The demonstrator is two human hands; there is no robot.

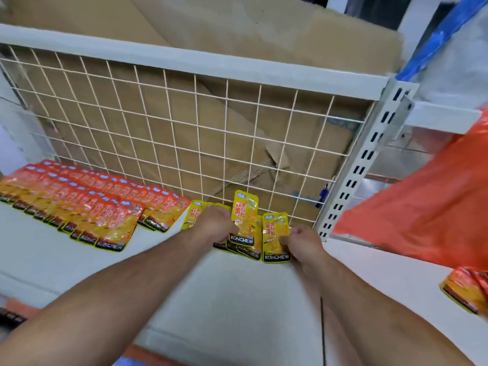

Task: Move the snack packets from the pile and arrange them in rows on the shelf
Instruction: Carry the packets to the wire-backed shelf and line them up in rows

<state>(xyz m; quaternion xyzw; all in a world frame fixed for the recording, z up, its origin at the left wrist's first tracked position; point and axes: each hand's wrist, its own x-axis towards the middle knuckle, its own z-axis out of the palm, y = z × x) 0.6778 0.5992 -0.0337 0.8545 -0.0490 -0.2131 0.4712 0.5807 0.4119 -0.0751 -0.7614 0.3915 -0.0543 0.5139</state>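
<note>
- Left grip (215,223): fingers curl on the yellow packets (244,215), a short overlapping row beside the wire mesh (184,128), 12 o'clock on the shelf (237,299).
- Right grip (303,244): pinches the end packet (276,236), at that row's 3 o'clock.
- Red packets (79,204): overlapping rows, 9 o'clock.
- Orange bag (422,207): 3 o'clock.
</note>
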